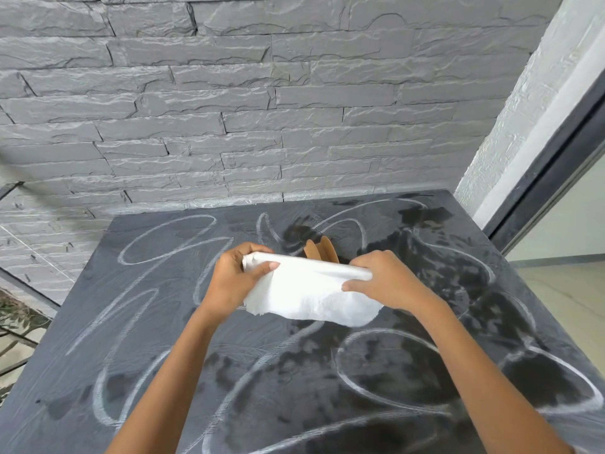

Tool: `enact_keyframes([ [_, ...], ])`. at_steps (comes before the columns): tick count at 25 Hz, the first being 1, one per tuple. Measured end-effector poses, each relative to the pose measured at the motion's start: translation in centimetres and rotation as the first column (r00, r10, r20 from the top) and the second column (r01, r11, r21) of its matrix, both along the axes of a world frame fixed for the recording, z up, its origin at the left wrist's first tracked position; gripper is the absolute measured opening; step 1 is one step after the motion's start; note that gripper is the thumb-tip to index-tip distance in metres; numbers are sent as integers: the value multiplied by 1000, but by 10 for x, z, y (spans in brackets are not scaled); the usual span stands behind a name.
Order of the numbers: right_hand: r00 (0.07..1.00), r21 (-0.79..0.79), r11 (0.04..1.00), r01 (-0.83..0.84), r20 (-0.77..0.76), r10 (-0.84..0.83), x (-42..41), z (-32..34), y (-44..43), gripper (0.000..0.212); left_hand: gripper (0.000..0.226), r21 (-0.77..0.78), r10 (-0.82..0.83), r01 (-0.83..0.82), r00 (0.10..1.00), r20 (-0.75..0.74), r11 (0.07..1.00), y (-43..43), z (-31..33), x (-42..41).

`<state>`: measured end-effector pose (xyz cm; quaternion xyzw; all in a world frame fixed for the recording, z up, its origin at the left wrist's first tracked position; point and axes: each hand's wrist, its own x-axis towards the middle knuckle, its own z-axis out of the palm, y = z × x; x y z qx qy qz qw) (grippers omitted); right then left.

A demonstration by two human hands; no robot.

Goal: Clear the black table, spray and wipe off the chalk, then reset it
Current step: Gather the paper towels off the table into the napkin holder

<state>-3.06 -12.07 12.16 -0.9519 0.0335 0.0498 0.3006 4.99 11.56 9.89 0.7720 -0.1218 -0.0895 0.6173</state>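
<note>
Both the left grip [234, 276] and right grip [383, 280] clench the folded white cloth [311, 298] between them, above the damp surface [170, 326]. Chalk loops [98, 391] lie below and around them; wiping seems next: press the cloth down flat and sweep.

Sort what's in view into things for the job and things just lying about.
For the job:
white cloth, gripped by the left hand and right hand
black table
chalk scribbles
wet patches

Just there:
stone wall
window frame
brown thing behind the cloth, mostly hidden, so its role is unclear
</note>
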Motion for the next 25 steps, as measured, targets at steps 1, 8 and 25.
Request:
enact_keyframes([
  [1,999,61,997,36,-5,-36,0,0,-6,30,13,-39,19,-22,998,-61,999,-2,-2,5],
  [8,944,359,886,293,35,-327,8,-17,-37,22,35,-38,-170,168,910,-379,985,-28,-25,46],
  [25,745,381,741,552,173,-644,64,-90,5,11,30,231,-49,161,904,-425,960,-127,-73,197],
])
